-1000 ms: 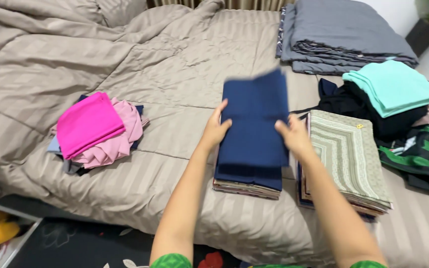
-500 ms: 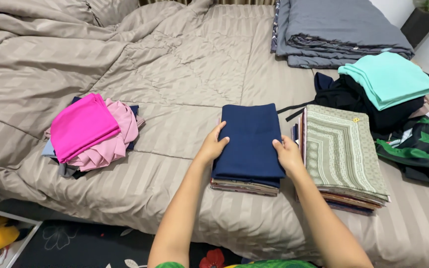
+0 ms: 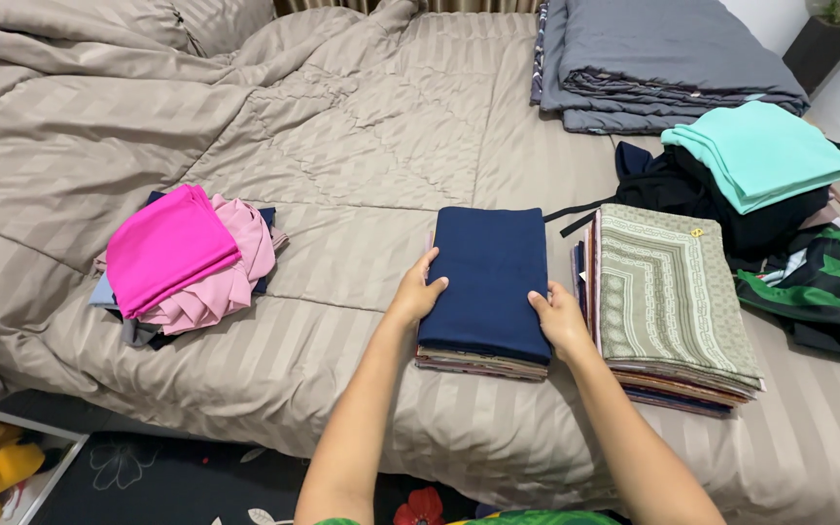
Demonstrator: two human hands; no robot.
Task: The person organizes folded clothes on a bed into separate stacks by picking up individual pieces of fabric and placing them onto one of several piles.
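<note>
We see a folded navy blue cloth (image 3: pixel 486 277), a neat rectangle, lying flat on top of a small stack of folded fabrics (image 3: pixel 480 364) near the front edge of the bed. Only the thin edges of the lower pieces show under it, some of them patterned. The left hand (image 3: pixel 418 292) rests at the left edge of the navy cloth, with the fingers laid on top of the cloth and curled lightly over its side. The right hand (image 3: pixel 560 316) is at the right edge, close to the front corner, with the fingers bent around the side of the stack. Both hands press on the cloth from the two sides; neither one lifts it.

Just beside the right hand lies a second, taller stack, and its top piece is a folded olive green cloth with a pale geometric pattern (image 3: pixel 668 292). Behind this stack we see a heap of black garments (image 3: pixel 692 194), and a folded mint green cloth (image 3: pixel 755 151) lies on top of that heap. To the far right there is a green and black striped garment (image 3: pixel 819 292). At the back of the bed a large folded grey blanket (image 3: pixel 663 58) is placed.

Well apart on the left, a loose pile of clothes has a bright pink folded piece (image 3: pixel 167 248) on top and a pale pink garment (image 3: pixel 235 262) under it. Everything lies on a beige striped quilt (image 3: pixel 323 126), which is wrinkled toward the back left.
</note>
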